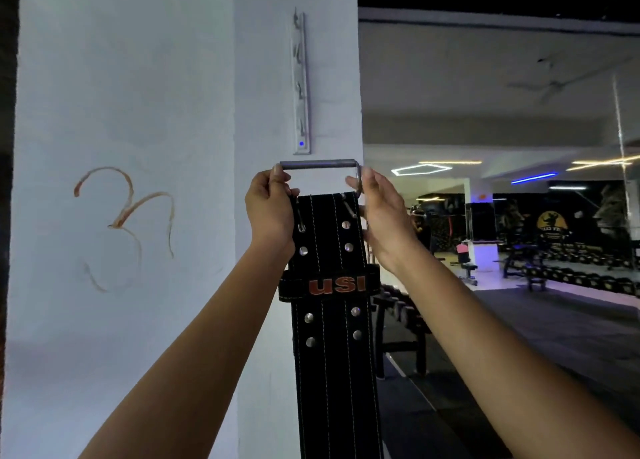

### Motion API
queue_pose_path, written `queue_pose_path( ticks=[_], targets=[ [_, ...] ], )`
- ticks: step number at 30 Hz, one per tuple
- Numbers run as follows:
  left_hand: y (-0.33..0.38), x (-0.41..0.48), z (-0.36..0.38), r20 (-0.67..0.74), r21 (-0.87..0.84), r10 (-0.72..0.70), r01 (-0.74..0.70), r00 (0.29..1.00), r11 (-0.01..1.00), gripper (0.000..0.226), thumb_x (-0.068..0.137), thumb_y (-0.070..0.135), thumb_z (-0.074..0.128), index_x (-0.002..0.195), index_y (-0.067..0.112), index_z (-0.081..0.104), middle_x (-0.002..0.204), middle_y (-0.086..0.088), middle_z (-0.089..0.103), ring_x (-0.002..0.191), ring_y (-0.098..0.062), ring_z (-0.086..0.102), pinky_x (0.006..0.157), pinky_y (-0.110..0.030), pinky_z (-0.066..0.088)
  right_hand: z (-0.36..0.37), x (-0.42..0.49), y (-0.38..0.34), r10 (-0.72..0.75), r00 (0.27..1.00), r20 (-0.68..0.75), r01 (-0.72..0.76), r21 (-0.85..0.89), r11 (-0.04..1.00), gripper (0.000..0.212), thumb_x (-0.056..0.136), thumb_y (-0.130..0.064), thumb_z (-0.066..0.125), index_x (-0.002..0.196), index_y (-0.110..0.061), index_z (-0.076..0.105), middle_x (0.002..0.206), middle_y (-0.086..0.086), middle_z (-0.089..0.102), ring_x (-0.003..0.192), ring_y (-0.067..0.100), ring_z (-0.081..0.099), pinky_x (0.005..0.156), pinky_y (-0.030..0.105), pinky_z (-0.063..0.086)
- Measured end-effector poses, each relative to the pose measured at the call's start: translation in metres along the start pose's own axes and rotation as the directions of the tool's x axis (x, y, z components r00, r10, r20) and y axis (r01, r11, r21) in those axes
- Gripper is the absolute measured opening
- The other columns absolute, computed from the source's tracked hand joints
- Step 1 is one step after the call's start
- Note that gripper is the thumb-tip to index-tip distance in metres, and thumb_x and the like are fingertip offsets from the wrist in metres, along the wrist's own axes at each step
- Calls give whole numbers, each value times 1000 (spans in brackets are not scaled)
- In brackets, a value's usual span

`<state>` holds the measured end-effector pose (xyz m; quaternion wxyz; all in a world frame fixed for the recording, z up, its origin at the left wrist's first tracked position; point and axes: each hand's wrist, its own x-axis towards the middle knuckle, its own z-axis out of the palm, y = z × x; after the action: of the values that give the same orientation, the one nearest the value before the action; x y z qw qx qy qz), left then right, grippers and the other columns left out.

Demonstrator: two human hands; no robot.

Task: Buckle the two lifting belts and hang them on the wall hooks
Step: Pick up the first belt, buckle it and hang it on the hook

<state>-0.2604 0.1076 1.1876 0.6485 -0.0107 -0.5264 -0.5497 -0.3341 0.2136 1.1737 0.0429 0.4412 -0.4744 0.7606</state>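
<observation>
A black leather lifting belt (329, 348) with silver rivets and an orange "USI" loop hangs straight down in front of a white pillar. Its grey metal buckle (318, 164) is raised at the top. My left hand (270, 209) pinches the buckle's left side and my right hand (381, 209) holds its right side. A white vertical hook rack (302, 84) with several metal hooks is fixed to the pillar just above the buckle. No hook carries anything. A second belt is not in view.
The white pillar (138, 95) bears a brownish scrawl (124, 223) at left. To the right a large wall mirror (502, 188) reflects gym benches and dumbbell racks. A dark dumbbell rack (401, 327) stands behind the belt, low on the right.
</observation>
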Motion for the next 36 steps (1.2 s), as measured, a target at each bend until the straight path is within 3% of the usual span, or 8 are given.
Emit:
queue_pose_path(
  ticks=[2, 4, 5, 7, 11, 22, 30, 36],
  targets=[
    [-3, 14, 2, -2, 10, 1, -1, 1000, 1000, 28, 97, 31, 43, 72, 21, 51, 60, 3, 44, 64, -10, 51, 65, -27, 42, 18, 21, -4, -76, 995, -69, 70, -89, 994, 37, 97, -33, 37, 126, -15, 50, 120, 4, 65, 108, 11, 52, 86, 19, 41],
    [-4, 31, 4, 2, 17, 10, -10, 1000, 1000, 28, 97, 31, 43, 71, 21, 51, 60, 2, 46, 63, -11, 51, 63, -27, 42, 31, 40, -5, -117, 989, -95, 105, -119, 987, 34, 99, -26, 37, 126, -9, 50, 101, 4, 66, 87, 10, 52, 59, 5, 43],
    [-5, 40, 4, 4, 19, 12, -12, 1000, 1000, 29, 97, 31, 43, 71, 21, 51, 59, 2, 47, 63, -11, 51, 60, -27, 42, 35, 49, -3, -138, 984, -110, 123, -134, 983, 33, 98, -24, 38, 124, -8, 52, 90, 0, 65, 78, 8, 51, 53, 6, 41],
    [-6, 60, 8, 17, 23, 21, -21, 1000, 1000, 29, 97, 32, 43, 71, 21, 51, 59, 2, 47, 62, -10, 52, 56, -25, 41, 41, 70, 0, -174, 973, -153, 148, -167, 975, 30, 97, -23, 40, 117, -9, 57, 73, -6, 60, 73, 8, 51, 60, 14, 40],
    [-8, 101, 23, 39, 33, 60, -61, 997, 998, 30, 97, 31, 43, 70, 19, 50, 64, 3, 46, 60, -8, 54, 53, -22, 40, 55, 116, 2, -189, 960, -207, 156, -165, 974, 26, 95, -22, 43, 107, -7, 61, 64, -5, 56, 60, 12, 49, 55, 25, 39],
    [-34, 196, 50, -23, 109, 117, -114, 993, 987, 28, 97, 32, 43, 84, 10, 55, 61, 1, 46, 54, -11, 51, 49, -22, 40, 80, 213, 20, -223, 951, -214, 189, -168, 968, 26, 95, -22, 44, 94, -5, 63, 60, 0, 54, 48, 13, 45, 46, 25, 36],
    [-53, 214, 49, -88, 273, 230, -199, 969, 941, 28, 96, 30, 46, 83, 8, 58, 59, 1, 47, 53, -12, 43, 53, -22, 37, 81, 226, 33, -227, 949, -217, 188, -188, 964, 31, 93, -19, 47, 98, 8, 62, 73, 11, 59, 63, 22, 48, 60, 30, 39],
    [-59, 200, 44, -80, 295, 217, -185, 973, 937, 29, 95, 31, 47, 83, 7, 57, 59, 0, 47, 56, -15, 44, 55, -26, 38, 76, 212, 40, -225, 952, -208, 190, -178, 966, 22, 93, -20, 49, 100, -6, 65, 80, 7, 65, 67, 16, 52, 57, 23, 40]
  ],
)
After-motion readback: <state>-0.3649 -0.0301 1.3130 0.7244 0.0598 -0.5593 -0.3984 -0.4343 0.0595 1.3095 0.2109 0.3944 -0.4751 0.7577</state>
